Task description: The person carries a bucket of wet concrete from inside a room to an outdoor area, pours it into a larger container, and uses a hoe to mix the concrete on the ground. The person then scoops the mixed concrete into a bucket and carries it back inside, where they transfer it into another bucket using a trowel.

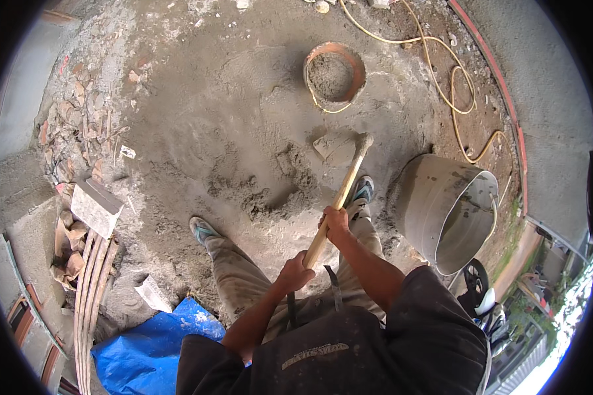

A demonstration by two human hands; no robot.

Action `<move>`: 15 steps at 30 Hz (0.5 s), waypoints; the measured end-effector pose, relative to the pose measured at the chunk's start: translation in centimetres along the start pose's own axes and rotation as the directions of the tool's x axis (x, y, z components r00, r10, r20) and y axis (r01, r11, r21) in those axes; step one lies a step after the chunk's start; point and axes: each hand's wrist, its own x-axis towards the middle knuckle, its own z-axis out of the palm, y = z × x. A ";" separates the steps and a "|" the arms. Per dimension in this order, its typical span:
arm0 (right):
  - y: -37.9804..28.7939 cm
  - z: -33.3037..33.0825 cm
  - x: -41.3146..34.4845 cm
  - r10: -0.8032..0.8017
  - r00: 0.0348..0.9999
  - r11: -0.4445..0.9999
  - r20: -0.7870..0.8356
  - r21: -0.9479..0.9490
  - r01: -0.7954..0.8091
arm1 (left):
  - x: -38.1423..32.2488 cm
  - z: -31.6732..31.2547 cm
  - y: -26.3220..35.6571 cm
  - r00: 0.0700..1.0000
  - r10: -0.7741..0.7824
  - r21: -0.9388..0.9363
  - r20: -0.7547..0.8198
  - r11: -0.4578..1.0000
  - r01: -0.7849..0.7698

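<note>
My left hand (294,272) grips the rear end of a hoe's wooden handle (350,178), and my right hand (335,223) holds it farther forward. The hoe's blade (334,146), coated in grey mortar, lies flat on the ground beyond my feet. Left of the blade is a low heap of wet mortar (272,190). Ahead of the blade stands a round bucket (360,74) with a reddish inner wall, partly filled with mortar (330,76). Which hand is left or right is judged from the crossed-free arms.
A large pale drum (422,207) lies tilted at the right, near a yellow hose (454,106). A blue tarp (143,350), wooden poles (90,296) and a concrete block (95,206) are at the left. Rubble (79,113) lines the left wall.
</note>
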 end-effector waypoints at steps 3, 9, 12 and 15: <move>0.0 1.3 3.7 -0.058 0.997 0.995 -0.046 -0.083 0.054 | 3.1 -0.9 -0.2 0.995 -0.093 -0.156 0.031 0.983 0.097; -0.3 5.9 7.4 -0.139 0.989 0.962 0.052 -0.228 0.148 | 6.1 -2.1 -0.8 0.976 -0.217 -0.376 0.030 0.902 0.212; 0.2 7.2 7.5 -0.180 0.982 0.824 0.052 -0.538 0.179 | 6.2 -0.2 -2.2 0.968 -0.250 -0.594 0.031 0.774 0.219; 2.0 6.2 6.1 -0.118 0.991 0.635 0.063 -0.762 0.124 | 3.5 4.0 -2.7 0.954 -0.296 -0.802 0.049 0.558 0.214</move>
